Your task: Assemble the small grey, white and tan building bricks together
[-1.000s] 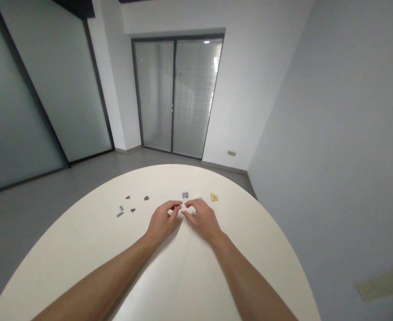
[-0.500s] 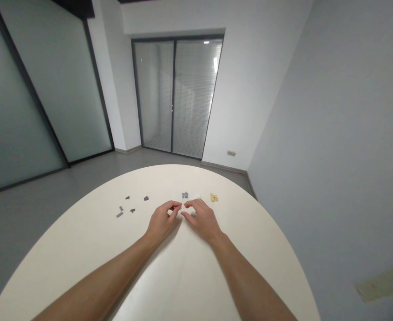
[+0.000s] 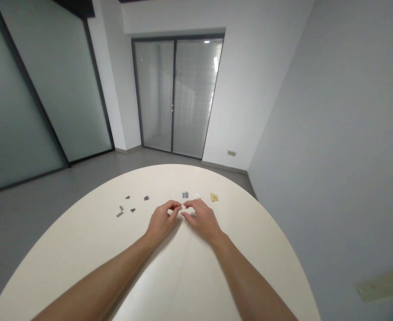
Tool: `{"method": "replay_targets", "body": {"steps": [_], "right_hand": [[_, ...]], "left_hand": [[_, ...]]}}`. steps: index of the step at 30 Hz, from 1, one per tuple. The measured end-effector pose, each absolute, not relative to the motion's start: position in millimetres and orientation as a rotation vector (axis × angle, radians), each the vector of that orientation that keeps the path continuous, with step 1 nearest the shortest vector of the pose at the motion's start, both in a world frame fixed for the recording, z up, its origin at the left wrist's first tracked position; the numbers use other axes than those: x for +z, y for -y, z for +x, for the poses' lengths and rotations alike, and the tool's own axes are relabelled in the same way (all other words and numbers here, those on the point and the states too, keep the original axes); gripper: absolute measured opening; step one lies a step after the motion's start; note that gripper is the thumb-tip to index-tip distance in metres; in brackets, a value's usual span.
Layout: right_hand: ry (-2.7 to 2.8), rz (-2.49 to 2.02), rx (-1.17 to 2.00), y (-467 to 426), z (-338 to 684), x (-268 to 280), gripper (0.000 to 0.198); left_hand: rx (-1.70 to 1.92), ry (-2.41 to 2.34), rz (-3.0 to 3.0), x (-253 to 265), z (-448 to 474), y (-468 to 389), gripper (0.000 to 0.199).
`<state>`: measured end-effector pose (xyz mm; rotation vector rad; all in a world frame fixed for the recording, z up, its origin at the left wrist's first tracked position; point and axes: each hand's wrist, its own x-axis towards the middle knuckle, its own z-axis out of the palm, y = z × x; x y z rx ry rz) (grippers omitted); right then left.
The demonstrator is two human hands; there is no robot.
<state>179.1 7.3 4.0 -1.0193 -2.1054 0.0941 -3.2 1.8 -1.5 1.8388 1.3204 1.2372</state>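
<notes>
Over the middle of the table, my left hand [image 3: 163, 219] pinches a small white piece [image 3: 183, 207], too small to make out in detail. My right hand [image 3: 203, 218] is close on its other side, thumb and index finger curved and apart, with the index fingertip at or near the piece. I cannot tell whether that fingertip touches it. Just beyond the hands lie small grey pieces [image 3: 185, 195] and white pieces [image 3: 199, 195], the latter partly behind my right hand. Tan pieces [image 3: 214, 197] lie to the right.
On the left of the round white table [image 3: 92, 236] are dark grey pieces [image 3: 146, 198], smaller dark pieces [image 3: 132, 210] and lighter grey bars [image 3: 119, 214]. A grey wall [image 3: 343, 147] stands at the right, and a glass door [image 3: 172, 98] is beyond the table.
Both hands stay almost in place. The white piece between the fingertips shows slightly more now. The pieces on the table have not moved.
</notes>
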Motion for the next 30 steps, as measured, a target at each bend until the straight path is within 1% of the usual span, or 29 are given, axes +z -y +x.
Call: {"method": "replay_targets", "body": {"steps": [7, 30], "right_hand": [[2.127, -1.015, 0.091, -7.5, 179.5, 3.3, 0.024], [2.112, -1.049, 0.101, -5.7, 177.6, 6.3, 0.018]], "left_hand": [[1.242, -1.323, 1.835, 0.4, -1.7, -1.9, 0.020], [1.183, -1.335, 1.886, -0.9, -2.5, -1.2, 0.028]]}}
